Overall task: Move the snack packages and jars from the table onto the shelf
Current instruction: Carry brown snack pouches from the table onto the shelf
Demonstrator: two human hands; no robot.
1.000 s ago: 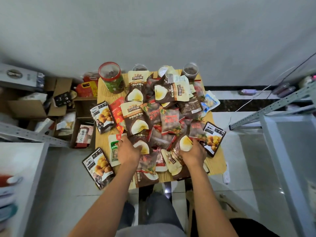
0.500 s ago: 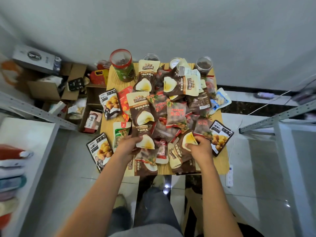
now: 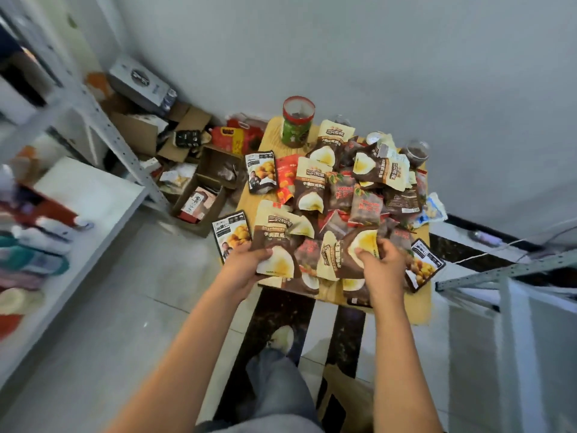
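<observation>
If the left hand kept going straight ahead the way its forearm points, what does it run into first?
Probably the heap of snack packages. The left hand already grips a brown-and-cream pouch, and straight beyond lies another pouch of that kind in the heap on the table. Depth is hard to judge from one view.

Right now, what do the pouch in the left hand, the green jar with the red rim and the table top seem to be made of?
The pouch in the left hand: likely flexible printed plastic film, fairly matte; it bends and creases.
The green jar: probably a rigid tube with a printed label and a clear lid, since contents show through the top.
The table top: pale wood or wood-look laminate; faint grain lines show.
</observation>
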